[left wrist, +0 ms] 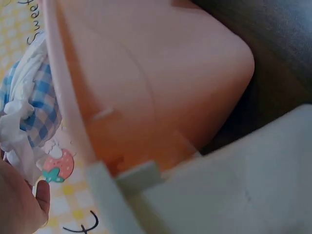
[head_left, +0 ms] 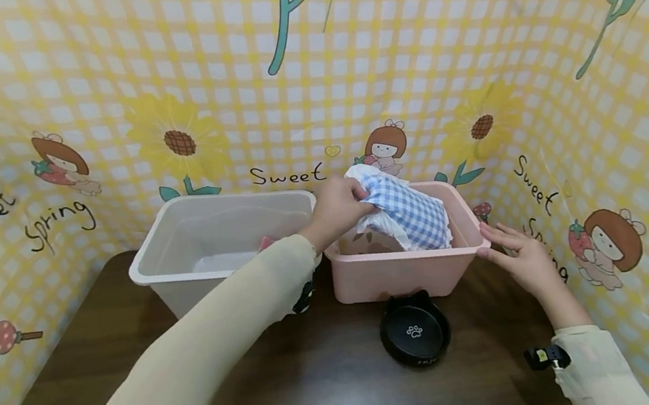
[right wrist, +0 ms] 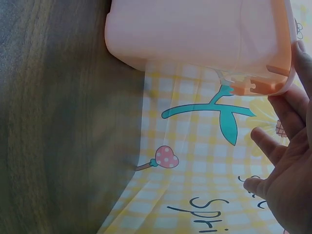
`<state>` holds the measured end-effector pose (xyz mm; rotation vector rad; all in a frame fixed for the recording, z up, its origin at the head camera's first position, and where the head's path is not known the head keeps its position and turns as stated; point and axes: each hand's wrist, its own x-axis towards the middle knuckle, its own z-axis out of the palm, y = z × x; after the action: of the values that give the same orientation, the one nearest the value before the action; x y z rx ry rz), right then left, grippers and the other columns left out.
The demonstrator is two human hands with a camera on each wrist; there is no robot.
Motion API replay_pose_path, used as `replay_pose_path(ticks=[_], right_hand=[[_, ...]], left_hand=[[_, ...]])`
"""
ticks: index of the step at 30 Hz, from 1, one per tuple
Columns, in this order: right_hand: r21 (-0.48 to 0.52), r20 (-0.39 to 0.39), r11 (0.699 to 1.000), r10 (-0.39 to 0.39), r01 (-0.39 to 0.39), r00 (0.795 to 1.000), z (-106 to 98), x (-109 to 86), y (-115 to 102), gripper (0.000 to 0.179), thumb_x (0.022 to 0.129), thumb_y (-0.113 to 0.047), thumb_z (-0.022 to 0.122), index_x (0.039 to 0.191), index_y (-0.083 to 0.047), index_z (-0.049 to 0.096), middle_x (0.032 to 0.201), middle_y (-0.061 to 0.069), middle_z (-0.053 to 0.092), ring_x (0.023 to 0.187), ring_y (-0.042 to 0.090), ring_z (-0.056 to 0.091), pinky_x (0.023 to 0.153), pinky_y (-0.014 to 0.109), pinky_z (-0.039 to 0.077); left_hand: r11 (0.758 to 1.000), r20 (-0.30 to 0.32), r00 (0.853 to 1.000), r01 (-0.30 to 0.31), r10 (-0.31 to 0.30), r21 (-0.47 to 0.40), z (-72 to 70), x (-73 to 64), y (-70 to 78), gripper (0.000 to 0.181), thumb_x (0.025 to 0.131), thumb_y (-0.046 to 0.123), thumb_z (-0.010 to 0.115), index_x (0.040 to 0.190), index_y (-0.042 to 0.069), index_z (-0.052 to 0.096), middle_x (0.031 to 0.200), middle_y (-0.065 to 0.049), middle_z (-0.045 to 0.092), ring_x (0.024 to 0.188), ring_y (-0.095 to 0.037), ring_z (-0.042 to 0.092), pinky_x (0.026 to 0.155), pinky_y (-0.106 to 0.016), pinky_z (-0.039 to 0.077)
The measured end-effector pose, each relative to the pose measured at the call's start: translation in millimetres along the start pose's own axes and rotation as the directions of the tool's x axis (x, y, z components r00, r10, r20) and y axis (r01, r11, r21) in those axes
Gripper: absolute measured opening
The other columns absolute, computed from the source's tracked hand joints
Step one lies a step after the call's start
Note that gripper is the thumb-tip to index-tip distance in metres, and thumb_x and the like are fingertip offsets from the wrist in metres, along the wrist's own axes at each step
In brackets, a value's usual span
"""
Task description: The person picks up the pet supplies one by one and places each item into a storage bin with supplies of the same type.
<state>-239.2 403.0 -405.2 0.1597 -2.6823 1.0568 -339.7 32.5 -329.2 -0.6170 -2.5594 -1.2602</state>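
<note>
My left hand [head_left: 339, 211] pinches a blue-and-white checked cloth piece [head_left: 408, 208] with white ruffled edges. The cloth hangs tilted over the pink bin [head_left: 410, 274], its lower end inside the opening. In the left wrist view the same cloth [left wrist: 39, 97] shows gathered white fabric above the left hand [left wrist: 22, 200]. My right hand [head_left: 523, 258] touches the bin's right front corner at the rim, fingers fairly straight. In the right wrist view, the right hand [right wrist: 292, 165] has some fingers spread off the pink bin [right wrist: 195, 31].
Left of the pink bin stands a white bin [head_left: 188, 290] with a small pinkish-red thing [head_left: 265, 243] inside, partly hidden by my left arm. A black cat-eared bowl [head_left: 415, 331] with a paw print sits in front on the dark wooden table [head_left: 323, 380]. Checked cloth walls [head_left: 265, 128] enclose the table.
</note>
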Motion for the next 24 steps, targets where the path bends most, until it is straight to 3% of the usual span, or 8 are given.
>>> replay_pose_path(ticks=[5, 10, 17, 24], right_hand=[[-0.005, -0.012, 1.000, -0.018, 0.018, 1.000, -1.7, 0.8, 0.4, 0.058, 0.092, -0.040, 0.078, 0.142, -0.017, 0.061, 0.148, 0.007, 0.054, 0.149, 0.041, 0.035, 0.115, 0.072, 0.020], [-0.010, -0.003, 1.000, -0.013, 0.013, 1.000, -0.3, 0.8, 1.8, 0.058, 0.091, -0.040, 0.078, 0.142, -0.019, 0.061, 0.148, 0.005, 0.054, 0.149, 0.041, 0.035, 0.115, 0.072, 0.021], [-0.013, 0.000, 1.000, 0.005, -0.005, 1.000, 0.5, 0.9, 1.2, 0.059, 0.091, -0.043, 0.077, 0.143, -0.021, 0.060, 0.149, 0.004, 0.053, 0.149, 0.040, 0.034, 0.114, 0.073, 0.023], [-0.017, -0.001, 1.000, 0.009, -0.009, 1.000, -0.6, -0.3, -1.4, 0.060, 0.091, -0.043, 0.077, 0.144, -0.020, 0.060, 0.149, 0.005, 0.053, 0.149, 0.040, 0.034, 0.114, 0.073, 0.023]], left_hand=[[0.996, 0.017, 1.000, 0.004, -0.006, 0.087, 7.5, -1.1, 5.3, 0.021, 0.078, 0.028, 0.090, 0.075, 0.015, 0.074, 0.074, 0.005, 0.070, 0.070, -0.011, 0.060, 0.067, -0.026, 0.049], [0.994, 0.041, 0.999, 0.008, -0.012, 0.105, 12.7, -5.7, 0.7, 0.024, 0.080, 0.028, 0.089, 0.072, 0.014, 0.072, 0.068, 0.005, 0.069, 0.070, -0.012, 0.061, 0.069, -0.027, 0.049], [0.989, 0.035, 0.999, -0.001, -0.004, 0.149, 18.7, -7.3, -11.1, 0.028, 0.078, 0.035, 0.089, 0.069, 0.017, 0.069, 0.066, 0.008, 0.066, 0.075, -0.013, 0.059, 0.096, -0.037, 0.041], [0.966, 0.139, 0.990, -0.013, -0.024, 0.260, 11.7, -12.9, -10.8, 0.027, 0.083, 0.042, 0.085, 0.083, 0.016, 0.075, 0.079, 0.008, 0.069, 0.084, -0.014, 0.058, 0.101, -0.042, 0.041]])
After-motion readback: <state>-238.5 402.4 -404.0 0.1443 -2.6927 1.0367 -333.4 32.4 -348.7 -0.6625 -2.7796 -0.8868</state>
